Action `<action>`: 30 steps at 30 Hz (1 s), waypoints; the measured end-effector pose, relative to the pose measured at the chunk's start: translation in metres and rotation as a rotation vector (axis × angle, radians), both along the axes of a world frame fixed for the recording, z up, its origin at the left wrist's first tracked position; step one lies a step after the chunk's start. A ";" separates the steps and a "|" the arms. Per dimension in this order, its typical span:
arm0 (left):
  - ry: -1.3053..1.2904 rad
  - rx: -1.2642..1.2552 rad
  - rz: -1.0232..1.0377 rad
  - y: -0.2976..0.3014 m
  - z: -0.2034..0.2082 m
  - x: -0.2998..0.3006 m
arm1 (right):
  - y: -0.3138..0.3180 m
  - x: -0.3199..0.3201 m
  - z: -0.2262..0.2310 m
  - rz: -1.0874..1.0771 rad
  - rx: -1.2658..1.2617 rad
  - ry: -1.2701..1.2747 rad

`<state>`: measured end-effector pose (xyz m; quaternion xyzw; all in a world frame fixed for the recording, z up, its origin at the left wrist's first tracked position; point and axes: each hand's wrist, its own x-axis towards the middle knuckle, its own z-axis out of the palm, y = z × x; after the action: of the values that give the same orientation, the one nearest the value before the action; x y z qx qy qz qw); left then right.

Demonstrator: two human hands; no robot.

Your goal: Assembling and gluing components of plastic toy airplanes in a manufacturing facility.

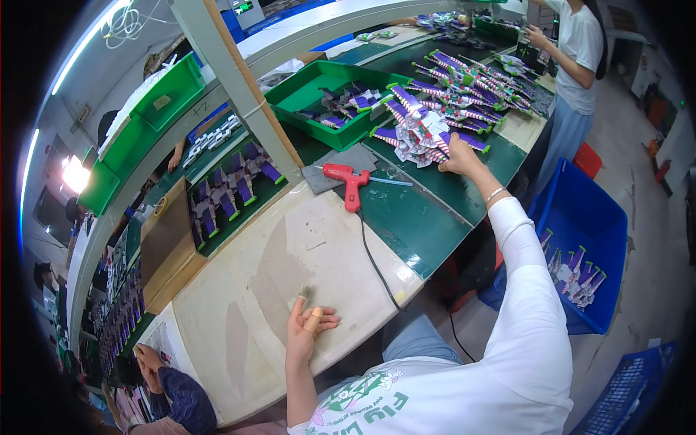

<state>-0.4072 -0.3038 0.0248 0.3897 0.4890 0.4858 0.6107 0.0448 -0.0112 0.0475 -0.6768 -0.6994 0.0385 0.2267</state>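
My right hand (pixel 462 156) reaches out to the far right with its fingers closed on a purple-and-white winged toy piece (pixel 429 130). The piece has green tips and red-striped edges, and lies at the near end of a heap of similar winged toy pieces (pixel 464 90). Over the pale worktop, my left hand (pixel 312 322) is open and holds nothing; finger covers show on two of its fingertips. Between my hands a red hot glue gun (pixel 346 181) lies on its side with a pale blue glue stick out of its back. Its dark cord runs over the table edge.
A green tray (pixel 290 105) with more toy pieces stands at the back, beside a metal post (pixel 239 80). On the floor at right is a blue crate (pixel 605 217) holding toy pieces. One co-worker (pixel 576 65) stands far right; another's hands (pixel 148 366) show at lower left.
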 end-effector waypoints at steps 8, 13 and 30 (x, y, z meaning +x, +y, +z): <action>-0.003 -0.009 0.031 -0.005 0.004 0.003 | 0.031 0.013 0.011 -0.106 -0.075 0.018; 0.002 -0.009 0.030 -0.003 0.002 0.005 | 0.036 0.012 0.011 -0.162 -0.133 -0.032; 0.001 0.010 0.044 -0.006 0.002 0.002 | -0.024 0.001 -0.024 -0.221 0.077 -0.012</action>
<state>-0.4050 -0.3102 0.0269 0.3821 0.4952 0.5015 0.5977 0.0460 -0.0356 0.0235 -0.7406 -0.6230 -0.0177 0.2513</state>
